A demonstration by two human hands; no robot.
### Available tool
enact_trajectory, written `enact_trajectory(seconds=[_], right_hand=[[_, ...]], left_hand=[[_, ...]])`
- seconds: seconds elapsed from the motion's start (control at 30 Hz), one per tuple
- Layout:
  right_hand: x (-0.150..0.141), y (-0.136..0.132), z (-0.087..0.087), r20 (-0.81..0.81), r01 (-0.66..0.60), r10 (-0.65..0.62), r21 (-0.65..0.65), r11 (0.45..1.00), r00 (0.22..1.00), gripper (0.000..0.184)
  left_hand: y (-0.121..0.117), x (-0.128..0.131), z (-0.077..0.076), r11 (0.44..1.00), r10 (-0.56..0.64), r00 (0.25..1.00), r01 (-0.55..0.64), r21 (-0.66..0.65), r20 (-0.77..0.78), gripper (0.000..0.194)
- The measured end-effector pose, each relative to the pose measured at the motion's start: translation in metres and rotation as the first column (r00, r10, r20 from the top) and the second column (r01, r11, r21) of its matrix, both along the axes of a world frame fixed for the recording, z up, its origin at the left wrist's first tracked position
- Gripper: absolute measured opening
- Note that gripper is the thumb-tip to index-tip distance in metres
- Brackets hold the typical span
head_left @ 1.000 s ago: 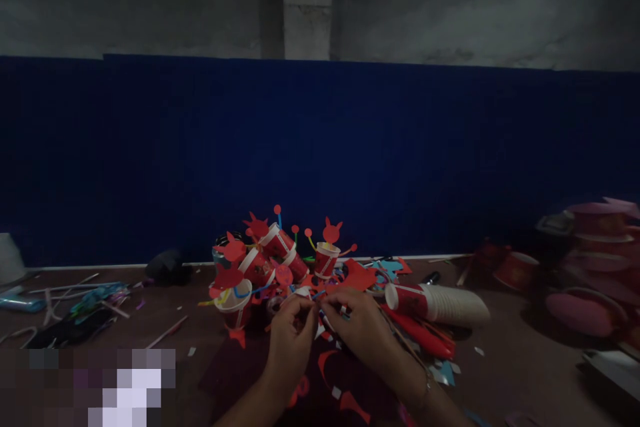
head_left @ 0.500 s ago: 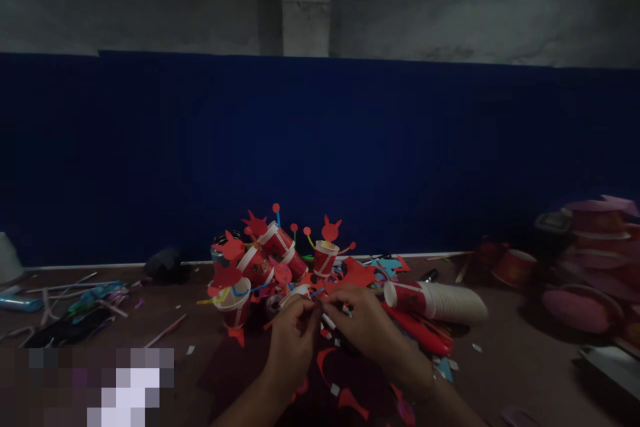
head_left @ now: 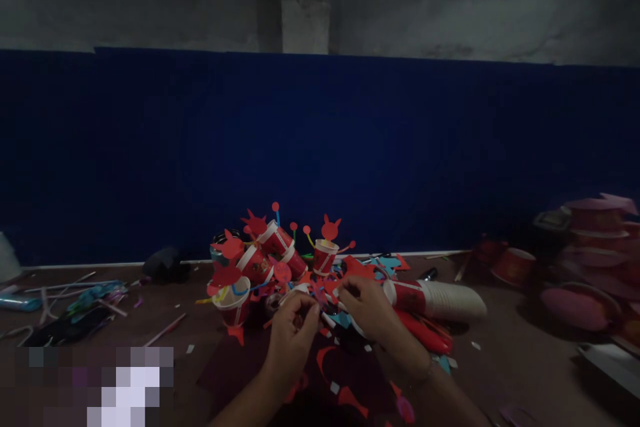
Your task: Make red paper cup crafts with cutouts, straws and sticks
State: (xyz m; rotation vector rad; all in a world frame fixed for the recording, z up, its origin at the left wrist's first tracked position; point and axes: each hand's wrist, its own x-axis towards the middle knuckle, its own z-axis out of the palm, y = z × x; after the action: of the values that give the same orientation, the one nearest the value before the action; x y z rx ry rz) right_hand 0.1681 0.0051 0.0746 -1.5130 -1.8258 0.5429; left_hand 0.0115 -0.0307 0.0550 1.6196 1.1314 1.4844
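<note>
Both my hands are over the middle of the littered table. My left hand (head_left: 294, 330) is closed in a pinch, thumb against curled fingers; whatever is in it is too small to make out. To its right, a short distance apart, my right hand (head_left: 369, 310) also has its fingertips pinched together, their content hidden. Beyond them stand and lean several red paper cups with paper heads and pipe-cleaner arms, among them an upright cup (head_left: 326, 259) and a nearer cup (head_left: 235, 303). Beside my right hand lies a stack of paper cups (head_left: 445, 299) on its side.
Red paper scraps (head_left: 353, 402) are scattered in front of me. A red object (head_left: 425, 333) lies under the cup stack. Pipe cleaners (head_left: 95, 297) are heaped at the left, and decorated cups (head_left: 595, 233) stand at the right. A blue panel (head_left: 320, 147) runs behind the table.
My hands were together at the fingertips; now my right hand has drawn away to the right and slightly back. My left hand has stayed nearly in place.
</note>
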Motion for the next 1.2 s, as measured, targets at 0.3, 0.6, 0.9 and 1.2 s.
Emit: enact_trajectory(seconds=[0.3,0.6,0.9,1.2], right_hand=[[0.004,-0.003,0.002,0.258,0.029,-0.032,0.015,0.999,0.966,0.022],[-0.006,0.004,-0.009,-0.573,-0.334,0.212,-0.115,0.935,0.792,0.022],[-0.008,-0.002,0.008,-0.716,-0.059,-0.073,-0.157,0.986,0.694,0.030],[-0.005,0.002,0.010,-0.688,-0.034,-0.096,-0.173,0.984,0.719,0.023]], left_hand=[[0.002,0.000,-0.002,0.995,-0.084,0.995,0.086,-0.042,0.053,0.017],[0.004,0.002,-0.009,0.984,-0.159,0.984,0.164,-0.063,0.079,0.018],[0.005,-0.006,-0.023,0.951,0.244,0.871,-0.127,0.282,-0.427,0.049],[0.009,-0.005,-0.043,0.930,0.317,0.695,-0.093,0.356,-0.646,0.065]])
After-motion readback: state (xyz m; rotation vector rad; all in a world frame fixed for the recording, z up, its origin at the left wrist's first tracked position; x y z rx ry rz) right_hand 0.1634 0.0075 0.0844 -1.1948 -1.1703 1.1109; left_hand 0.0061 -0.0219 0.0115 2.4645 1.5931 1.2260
